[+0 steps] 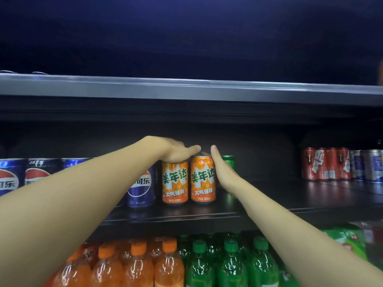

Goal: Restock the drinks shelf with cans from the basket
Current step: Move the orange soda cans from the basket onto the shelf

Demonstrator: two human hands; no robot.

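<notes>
Two orange soda cans stand side by side on the dark middle shelf [290,200]: the left orange can [175,183] and the right orange can [202,179]. My left hand [176,151] lies flat on top of the left can, its fingertips reaching over the right can's lid. My right hand [222,168] is pressed flat, fingers straight, against the right can's right side. A green can [228,159] stands just behind my right hand, mostly hidden. The basket is out of view.
Blue cola cans [142,187] fill the shelf to the left, touching the orange ones. Red cans [325,164] and silver-blue cans [371,164] stand far right, with bare shelf between. Orange bottles [136,264] and green bottles [230,264] stand below. A grey shelf edge [186,89] hangs overhead.
</notes>
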